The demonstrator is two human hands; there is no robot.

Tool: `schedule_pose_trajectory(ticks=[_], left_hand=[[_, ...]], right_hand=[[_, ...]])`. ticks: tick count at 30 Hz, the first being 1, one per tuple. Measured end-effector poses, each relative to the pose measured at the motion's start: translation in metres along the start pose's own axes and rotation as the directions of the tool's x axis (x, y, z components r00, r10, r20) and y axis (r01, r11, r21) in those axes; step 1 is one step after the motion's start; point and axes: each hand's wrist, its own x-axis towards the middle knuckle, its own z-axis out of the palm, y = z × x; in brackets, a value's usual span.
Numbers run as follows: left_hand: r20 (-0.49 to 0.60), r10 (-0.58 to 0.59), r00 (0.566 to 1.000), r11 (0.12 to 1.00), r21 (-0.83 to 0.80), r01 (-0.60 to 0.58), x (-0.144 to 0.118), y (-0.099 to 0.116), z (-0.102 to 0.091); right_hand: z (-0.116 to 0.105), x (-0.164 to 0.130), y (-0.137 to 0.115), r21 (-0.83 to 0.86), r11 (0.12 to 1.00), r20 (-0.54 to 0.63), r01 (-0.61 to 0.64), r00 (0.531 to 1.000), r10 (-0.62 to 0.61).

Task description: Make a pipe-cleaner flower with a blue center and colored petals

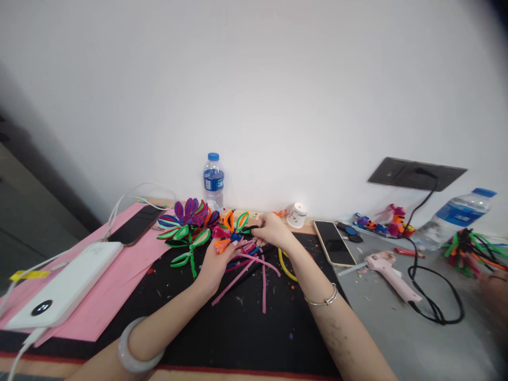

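Note:
My left hand (216, 262) is closed around a multicoloured pipe-cleaner flower (235, 237) with orange, green and pink petals and a blue centre. Beside it, my right hand (273, 231) pinches a black pipe cleaner (247, 229) at the flower's right side; its fingertips partly hide the spot. Loose pink pipe cleaners (264, 286) lie under and in front of both hands on the black mat (254, 338). Left of my left hand are finished-looking pipe-cleaner flowers, one purple (186, 211) and one green (193, 243). A yellow pipe cleaner (286, 265) curves beneath my right forearm.
A water bottle (214, 182) and a paper cup (297, 216) stand by the wall. To the right lie a phone (334, 243), a pink glue gun (392, 276) with its cord, and another bottle (452, 217). A power bank (67, 283) rests on pink paper (119, 291). Another person's hand (494, 291) shows at far right.

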Motion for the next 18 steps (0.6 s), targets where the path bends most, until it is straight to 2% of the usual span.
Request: schedule_pose_trajectory(ticks=[8,18], left_hand=[[0.002,0.003,1.0,1.0,0.011,-0.003,0.0005,-0.0006,0.0001],[-0.023,0.006,1.0,1.0,0.009,-0.006,0.0022,-0.0039,-0.0024]], right_hand=[[0.0015,-0.0028,-0.0044,-0.035,0.999,0.001,-0.007,1.0,0.007],[0.0035,0.0012,0.0015,-0.107,0.994,0.01,0.008,1.0,-0.007]])
